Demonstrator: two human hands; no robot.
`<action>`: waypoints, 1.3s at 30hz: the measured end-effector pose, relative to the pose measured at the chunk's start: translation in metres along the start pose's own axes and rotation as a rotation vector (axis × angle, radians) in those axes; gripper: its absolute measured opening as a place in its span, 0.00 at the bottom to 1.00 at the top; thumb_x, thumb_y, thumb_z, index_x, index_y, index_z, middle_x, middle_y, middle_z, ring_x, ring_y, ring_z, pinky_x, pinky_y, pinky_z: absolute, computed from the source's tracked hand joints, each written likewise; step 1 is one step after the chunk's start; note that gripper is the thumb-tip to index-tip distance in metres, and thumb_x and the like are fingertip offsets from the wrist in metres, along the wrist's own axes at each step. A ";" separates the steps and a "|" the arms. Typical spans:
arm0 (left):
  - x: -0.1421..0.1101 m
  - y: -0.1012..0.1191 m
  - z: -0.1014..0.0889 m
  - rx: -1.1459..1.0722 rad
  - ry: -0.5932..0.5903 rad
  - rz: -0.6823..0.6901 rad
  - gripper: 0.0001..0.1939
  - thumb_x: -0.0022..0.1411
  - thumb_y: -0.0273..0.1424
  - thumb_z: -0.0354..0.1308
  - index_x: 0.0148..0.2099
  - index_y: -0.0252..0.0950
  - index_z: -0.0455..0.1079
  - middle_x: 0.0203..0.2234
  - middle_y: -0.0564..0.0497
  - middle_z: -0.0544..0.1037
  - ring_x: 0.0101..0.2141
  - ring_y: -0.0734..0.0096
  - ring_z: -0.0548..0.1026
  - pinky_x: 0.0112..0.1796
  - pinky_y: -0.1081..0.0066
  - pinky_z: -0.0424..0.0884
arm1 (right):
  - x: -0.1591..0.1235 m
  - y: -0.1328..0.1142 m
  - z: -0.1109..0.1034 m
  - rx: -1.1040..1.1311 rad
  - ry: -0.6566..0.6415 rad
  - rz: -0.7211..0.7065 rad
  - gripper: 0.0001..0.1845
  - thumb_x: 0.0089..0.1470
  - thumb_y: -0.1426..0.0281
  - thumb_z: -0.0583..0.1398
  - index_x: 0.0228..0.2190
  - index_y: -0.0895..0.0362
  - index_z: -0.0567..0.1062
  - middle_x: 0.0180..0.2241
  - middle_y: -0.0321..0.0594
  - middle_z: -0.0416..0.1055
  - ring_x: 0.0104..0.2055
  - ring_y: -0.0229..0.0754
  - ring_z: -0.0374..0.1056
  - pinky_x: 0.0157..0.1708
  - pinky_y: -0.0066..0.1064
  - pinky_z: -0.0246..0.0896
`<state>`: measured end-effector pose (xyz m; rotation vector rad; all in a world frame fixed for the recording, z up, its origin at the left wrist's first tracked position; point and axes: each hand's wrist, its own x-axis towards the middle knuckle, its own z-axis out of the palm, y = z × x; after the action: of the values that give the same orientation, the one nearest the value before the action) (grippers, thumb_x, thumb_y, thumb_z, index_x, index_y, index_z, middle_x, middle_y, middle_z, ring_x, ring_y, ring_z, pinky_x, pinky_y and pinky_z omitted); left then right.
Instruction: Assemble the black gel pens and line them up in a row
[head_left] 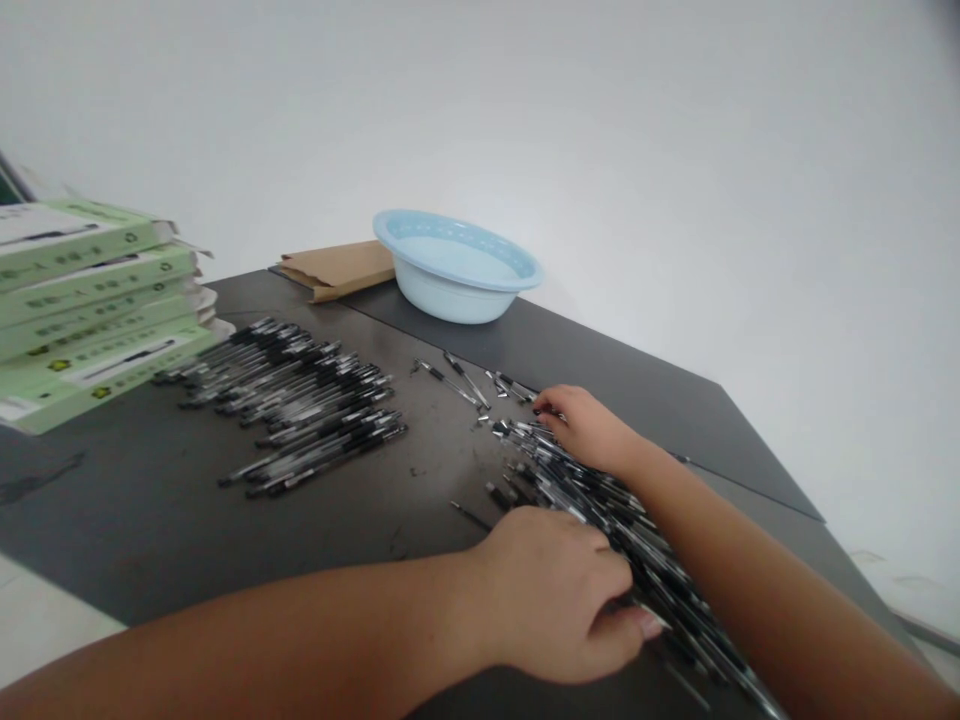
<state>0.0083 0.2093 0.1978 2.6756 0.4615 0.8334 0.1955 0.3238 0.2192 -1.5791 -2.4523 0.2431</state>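
Observation:
A large heap of black-and-clear pens (660, 570) runs from the middle of the table down to the lower right. My left hand (559, 590) reaches over the near side of the heap. Its fingers are curled toward the thumb, and a pale pen end shows at the fingertips, slightly blurred. At the heap's far end is my right hand (585, 425), fingers bent down among the pens; what they grip is hidden. Just beyond it lie a few loose pens (450, 383) and small clear pieces (501, 388).
To the left, more pens (300, 400) lie side by side in rows on the dark table (420, 540). Green pen boxes (97, 300) are stacked at the left edge. A light blue basin (457, 290) stands at the back beside a brown cardboard piece (341, 268), near the white wall.

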 end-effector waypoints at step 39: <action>0.011 -0.013 -0.011 -0.112 -0.163 -0.185 0.13 0.74 0.33 0.48 0.39 0.37 0.71 0.33 0.49 0.75 0.35 0.64 0.72 0.36 0.65 0.65 | -0.191 -0.047 0.006 1.099 0.482 0.195 0.09 0.59 0.72 0.70 0.41 0.48 0.81 0.42 0.36 0.84 0.37 0.36 0.79 0.40 0.27 0.77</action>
<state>0.0073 0.2272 0.2071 2.5261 0.5933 0.5663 0.2290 0.1298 0.2079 -1.1382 -1.3465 0.9161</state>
